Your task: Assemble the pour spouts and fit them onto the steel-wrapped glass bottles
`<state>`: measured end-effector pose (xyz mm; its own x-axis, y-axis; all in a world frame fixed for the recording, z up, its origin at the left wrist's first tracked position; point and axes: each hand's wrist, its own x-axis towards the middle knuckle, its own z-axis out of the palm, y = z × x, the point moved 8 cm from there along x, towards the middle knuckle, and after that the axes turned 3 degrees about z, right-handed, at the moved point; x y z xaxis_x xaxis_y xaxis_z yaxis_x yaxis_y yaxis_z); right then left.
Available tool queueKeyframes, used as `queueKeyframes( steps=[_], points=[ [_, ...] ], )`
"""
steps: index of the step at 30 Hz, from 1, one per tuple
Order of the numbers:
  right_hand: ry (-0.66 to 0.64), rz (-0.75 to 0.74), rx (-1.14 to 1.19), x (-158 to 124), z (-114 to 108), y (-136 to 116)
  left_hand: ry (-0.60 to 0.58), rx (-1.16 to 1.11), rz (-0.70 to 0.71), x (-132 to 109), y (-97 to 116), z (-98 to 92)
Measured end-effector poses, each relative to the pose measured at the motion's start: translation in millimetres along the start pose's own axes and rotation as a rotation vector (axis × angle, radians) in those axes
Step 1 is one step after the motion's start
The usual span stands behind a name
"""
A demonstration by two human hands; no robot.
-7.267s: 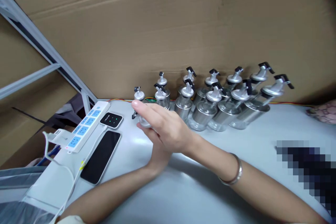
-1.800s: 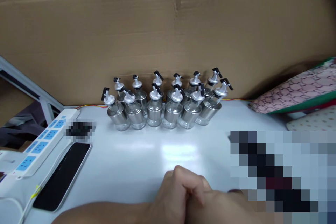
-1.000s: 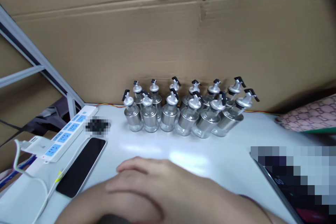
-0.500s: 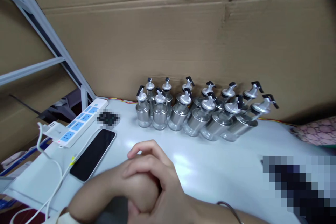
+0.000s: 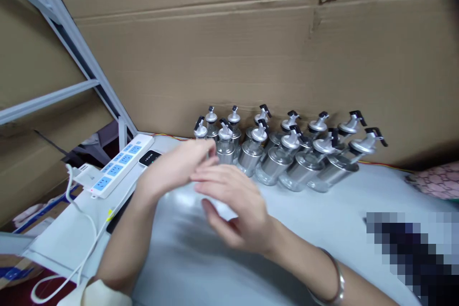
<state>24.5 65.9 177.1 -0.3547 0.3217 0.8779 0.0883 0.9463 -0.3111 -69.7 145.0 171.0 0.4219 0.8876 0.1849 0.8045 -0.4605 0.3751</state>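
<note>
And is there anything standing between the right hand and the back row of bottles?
Yes, the front row of bottles stands between the right hand and the back row. In this view, the left hand also covers part of the leftmost front bottle.

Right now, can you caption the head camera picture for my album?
A left hand and a right hand close together above a pale table, before two rows of spouted bottles.
</note>
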Motion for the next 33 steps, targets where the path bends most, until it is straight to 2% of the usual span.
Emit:
queueKeyframes(
  steps=[3,4,5,10,15,18,21,24,30,33],
  points=[
    [0.132,0.077,0.011,-3.0,-27.5,7.0,0.336,0.014,-0.063,6.8,-20.9,-35.6],
    [0.153,0.093,-0.006,-4.4,-34.9,9.4,0.405,0.011,-0.085,8.3,-28.8,-40.5],
    [0.169,0.104,-0.019,-5.8,-41.8,11.8,0.422,0.012,-0.098,10.9,-35.9,-40.4],
    [0.308,0.221,-0.037,-9.5,-76.2,28.0,0.290,0.036,-0.130,21.9,-53.3,-23.8],
    [0.452,0.161,-0.150,-6.3,-102.4,24.7,0.146,0.144,-0.126,12.4,-40.4,-27.6],
    [0.473,0.184,-0.184,-5.2,-109.3,25.2,0.082,0.146,-0.103,2.7,-29.9,-30.8],
    [0.430,0.298,-0.174,-5.5,-111.3,31.0,-0.036,0.078,-0.044,-3.6,-16.9,-25.2],
    [0.330,0.279,-0.140,-1.4,-109.7,26.5,-0.122,-0.046,0.042,-4.0,1.1,-16.0],
    [-0.131,0.293,-0.213,10.5,-89.9,23.4,-0.144,-0.341,0.333,7.7,50.2,13.6],
    [-0.259,0.310,-0.266,10.5,-87.0,25.9,-0.153,-0.422,0.419,12.9,64.8,30.7]
  ],
)
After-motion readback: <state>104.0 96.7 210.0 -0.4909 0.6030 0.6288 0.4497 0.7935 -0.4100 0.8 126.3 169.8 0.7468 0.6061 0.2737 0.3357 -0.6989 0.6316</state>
